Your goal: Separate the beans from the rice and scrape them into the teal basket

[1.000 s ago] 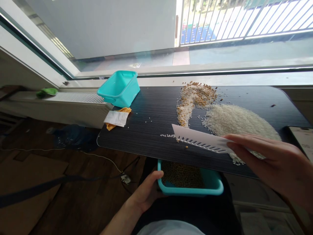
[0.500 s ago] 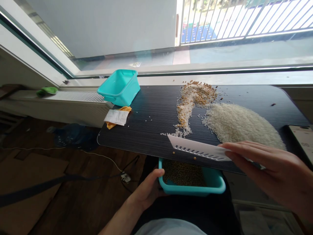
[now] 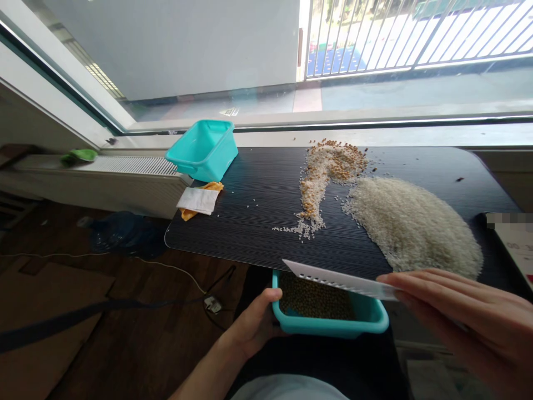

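Note:
My right hand (image 3: 466,322) grips a white slotted scraper (image 3: 333,278) whose blade now hangs over the table's near edge, above a teal bin (image 3: 333,325) holding brown beans. My left hand (image 3: 252,328) clasps that bin's left rim, keeping it just below the dark table (image 3: 258,211). On the table lie a big heap of white rice (image 3: 412,222) and a strip of mixed beans and rice (image 3: 320,178).
A second, empty teal bin (image 3: 204,150) stands at the table's far left corner, with a white and orange packet (image 3: 199,201) beside it. A phone (image 3: 516,244) lies at the right edge. Left of the table are a radiator ledge (image 3: 104,166) and cables on the floor.
The scraper has been drawn toward me from mid-table to the near edge, carrying a few beans off the table over the bin. The left hand and bin stayed nearly still.

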`<state>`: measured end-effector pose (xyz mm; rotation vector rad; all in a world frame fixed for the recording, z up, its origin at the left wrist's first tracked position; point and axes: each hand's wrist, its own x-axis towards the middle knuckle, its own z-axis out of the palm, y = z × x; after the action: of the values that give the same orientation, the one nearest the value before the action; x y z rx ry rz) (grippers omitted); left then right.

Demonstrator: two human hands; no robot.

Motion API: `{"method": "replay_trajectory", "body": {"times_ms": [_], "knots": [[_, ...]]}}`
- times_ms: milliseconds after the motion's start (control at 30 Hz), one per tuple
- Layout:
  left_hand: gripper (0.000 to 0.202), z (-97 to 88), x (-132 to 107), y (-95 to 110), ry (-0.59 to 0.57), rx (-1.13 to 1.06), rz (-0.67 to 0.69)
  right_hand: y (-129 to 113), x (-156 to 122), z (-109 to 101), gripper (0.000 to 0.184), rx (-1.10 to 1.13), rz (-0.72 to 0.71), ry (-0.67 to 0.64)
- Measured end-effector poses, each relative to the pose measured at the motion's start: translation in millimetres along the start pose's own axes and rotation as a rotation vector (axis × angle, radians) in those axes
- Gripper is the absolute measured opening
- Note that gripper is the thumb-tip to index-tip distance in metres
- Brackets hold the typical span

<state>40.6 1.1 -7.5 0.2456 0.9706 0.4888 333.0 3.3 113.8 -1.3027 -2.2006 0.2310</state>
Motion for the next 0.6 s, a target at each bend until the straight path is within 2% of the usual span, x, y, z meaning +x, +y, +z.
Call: {"method": "replay_trajectory", "body": {"times_ms": [100,167,333,600], "knots": [[0.059,0.5,0,0,0.004,0.006,-0.004,11,21,-3,0.024,-0.069,0.065,0.099],[0.057,0.5,0,0,0.010,-0.003,0.000,22,40,-2,0.024,-0.152,0.159,0.157],[0.056,0.4,-2,0,0.047,-0.016,0.008,45,70,8,0.030,-0.254,0.247,0.138],[0.054,-0.7,-1,2,0.042,-0.028,0.009,48,77,14,0.030,-0.224,0.237,0.052]]}}
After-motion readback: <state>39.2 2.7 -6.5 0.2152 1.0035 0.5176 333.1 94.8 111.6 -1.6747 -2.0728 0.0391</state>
